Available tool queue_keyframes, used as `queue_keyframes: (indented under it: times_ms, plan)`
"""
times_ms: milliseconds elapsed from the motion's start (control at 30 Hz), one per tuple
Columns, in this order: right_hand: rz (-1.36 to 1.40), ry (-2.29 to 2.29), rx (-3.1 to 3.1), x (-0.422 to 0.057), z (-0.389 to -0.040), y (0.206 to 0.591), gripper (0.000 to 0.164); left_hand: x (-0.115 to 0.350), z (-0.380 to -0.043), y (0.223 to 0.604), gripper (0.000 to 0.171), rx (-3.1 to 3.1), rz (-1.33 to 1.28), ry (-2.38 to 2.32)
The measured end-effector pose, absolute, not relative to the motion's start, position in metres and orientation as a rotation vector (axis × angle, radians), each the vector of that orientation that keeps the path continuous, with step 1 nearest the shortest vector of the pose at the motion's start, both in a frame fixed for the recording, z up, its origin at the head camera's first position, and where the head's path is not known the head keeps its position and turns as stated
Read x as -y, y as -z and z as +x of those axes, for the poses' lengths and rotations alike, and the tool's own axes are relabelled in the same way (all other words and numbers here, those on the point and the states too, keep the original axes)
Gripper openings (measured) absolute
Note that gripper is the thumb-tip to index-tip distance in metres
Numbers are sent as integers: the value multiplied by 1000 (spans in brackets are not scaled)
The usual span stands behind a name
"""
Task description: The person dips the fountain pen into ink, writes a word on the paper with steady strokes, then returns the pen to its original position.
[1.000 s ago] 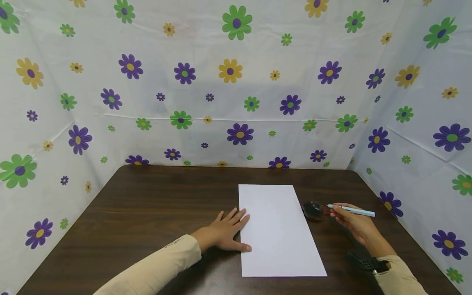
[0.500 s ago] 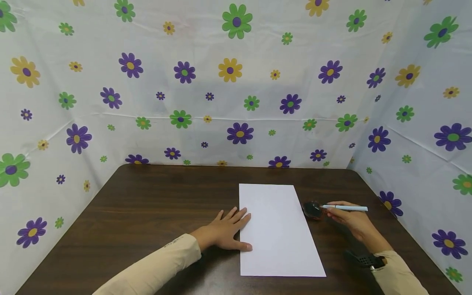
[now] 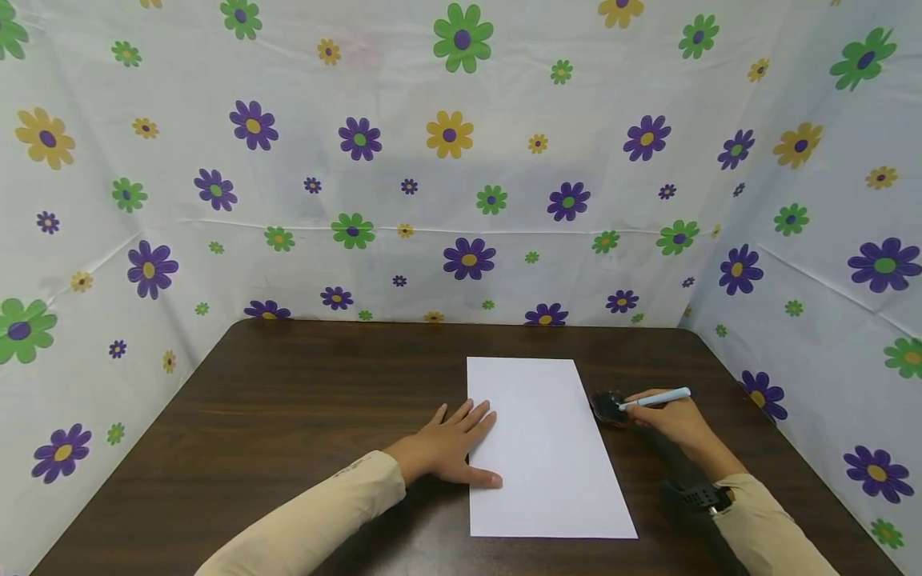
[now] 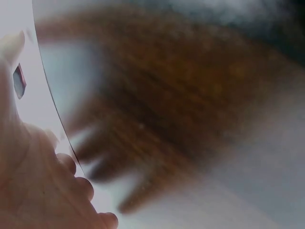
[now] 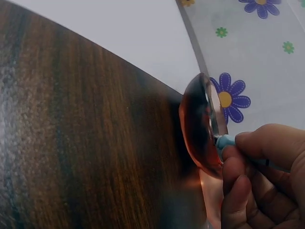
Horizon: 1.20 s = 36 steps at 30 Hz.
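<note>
My left hand (image 3: 451,445) lies with spread fingers over the left edge of a white paper sheet (image 3: 543,456). In the left wrist view that hand (image 4: 43,176) fills the lower left corner. Thumb and fingers of my right hand (image 3: 673,420) pinch a slim light-blue, pen-shaped stick (image 3: 659,398) with a dark tip. The tip is at a small rounded, see-through reddish-brown dish (image 3: 607,408), dark inside, close by the paper's right edge. From the right wrist, the dish (image 5: 198,126) shows side-on, with the stick's tip (image 5: 216,139) at its rim and my right hand (image 5: 267,181) beside it.
The dark wood-grain table (image 3: 310,408) extends left of the paper and behind it. A white cloth (image 3: 403,144) printed with flowers hangs round the back and both sides. A dark watch (image 3: 695,496) sits on the right wrist.
My right hand has moved left, bringing the stick's tip from the dish's right side over the dish; the stick's rear end now tilts up. My left hand has shifted slightly right on the paper.
</note>
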State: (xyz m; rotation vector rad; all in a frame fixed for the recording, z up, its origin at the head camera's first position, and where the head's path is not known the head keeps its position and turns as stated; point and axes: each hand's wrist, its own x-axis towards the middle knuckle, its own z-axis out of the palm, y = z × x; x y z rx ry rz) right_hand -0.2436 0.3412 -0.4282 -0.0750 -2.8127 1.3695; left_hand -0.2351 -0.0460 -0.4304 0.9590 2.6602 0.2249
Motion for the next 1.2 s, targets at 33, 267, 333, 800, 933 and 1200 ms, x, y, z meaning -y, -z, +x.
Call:
queue_keyframes:
  times_ms: [33,267,333,800,933,1200]
  plan:
    - [-65,-1345,2818,-341,-244,428,35,45,-235,430,101,-2659,956,-224]
    - [1,-1271,2827,-336,-245,426,28,44,-234,430,101,-2639,959,-228]
    - [9,-1252,2830,-335,-245,425,27,44,-234,429,100,-2628,960,-229]
    - [-44,-1073,2868,-337,-243,420,25,42,-235,431,101,-2639,957,-217]
    - [-54,-1062,2885,-336,-241,419,24,44,-237,435,102,-2644,967,-208]
    - [14,-1094,2856,-329,-240,421,23,43,-235,431,102,-2637,952,-210]
